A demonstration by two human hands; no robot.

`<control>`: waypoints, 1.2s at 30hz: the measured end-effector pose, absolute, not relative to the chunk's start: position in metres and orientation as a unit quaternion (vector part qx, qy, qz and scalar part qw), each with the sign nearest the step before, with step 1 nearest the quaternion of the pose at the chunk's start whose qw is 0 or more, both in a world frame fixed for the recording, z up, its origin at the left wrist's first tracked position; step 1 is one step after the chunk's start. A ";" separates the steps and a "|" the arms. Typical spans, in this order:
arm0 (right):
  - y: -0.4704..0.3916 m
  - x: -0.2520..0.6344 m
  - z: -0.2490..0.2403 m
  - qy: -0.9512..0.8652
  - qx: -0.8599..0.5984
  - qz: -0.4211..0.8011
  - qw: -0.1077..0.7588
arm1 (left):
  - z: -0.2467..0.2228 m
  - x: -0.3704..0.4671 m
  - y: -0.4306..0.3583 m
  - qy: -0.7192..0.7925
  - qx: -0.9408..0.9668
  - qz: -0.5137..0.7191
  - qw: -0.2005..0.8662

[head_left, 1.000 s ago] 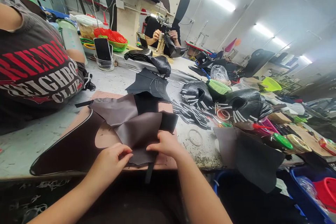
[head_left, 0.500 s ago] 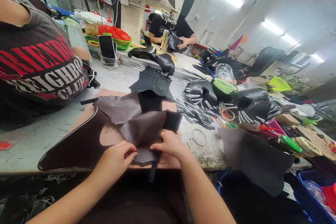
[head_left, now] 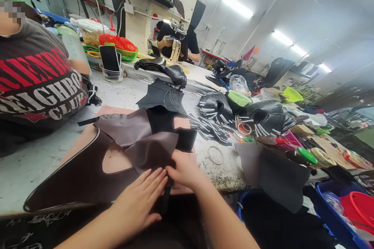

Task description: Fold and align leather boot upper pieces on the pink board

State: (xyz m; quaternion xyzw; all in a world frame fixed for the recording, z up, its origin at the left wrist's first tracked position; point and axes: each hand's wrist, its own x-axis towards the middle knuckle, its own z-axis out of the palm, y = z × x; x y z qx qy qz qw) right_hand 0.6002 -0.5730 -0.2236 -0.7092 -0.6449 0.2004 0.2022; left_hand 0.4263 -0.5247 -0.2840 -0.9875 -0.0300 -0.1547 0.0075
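A dark brown leather piece (head_left: 73, 167) with a curved cutout lies on a pink board (head_left: 113, 159) at the table's front edge. Lighter brown flaps (head_left: 154, 148) with black backing are folded over its right side. My left hand (head_left: 138, 198) lies across the near edge of the leather, fingers stretched out, thumb apart. Beside it, my right hand (head_left: 185, 171) is bent over the right end of the flap, its thumb touching near my left fingertips. Its other fingers are largely hidden, so their grip cannot be made out. A black strip (head_left: 166, 200) hangs below the edge.
A person in a printed shirt (head_left: 41, 74) sits close at the left. Stacked black pieces (head_left: 162, 95) lie behind the board; a ring (head_left: 215, 155) and a grey sheet (head_left: 280, 175) are at the right. Another person (head_left: 189, 42) is behind a sewing machine (head_left: 146, 11).
My left hand has opened from a pinch and now lies flat on the leather. My right hand has curled further over the flap. The view has shifted, and the person behind the machine has moved their hands.
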 end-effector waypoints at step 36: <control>-0.534 0.635 -0.231 -0.554 -0.756 0.261 0.232 | -0.213 0.438 -0.501 -0.038 -0.982 0.018 -0.183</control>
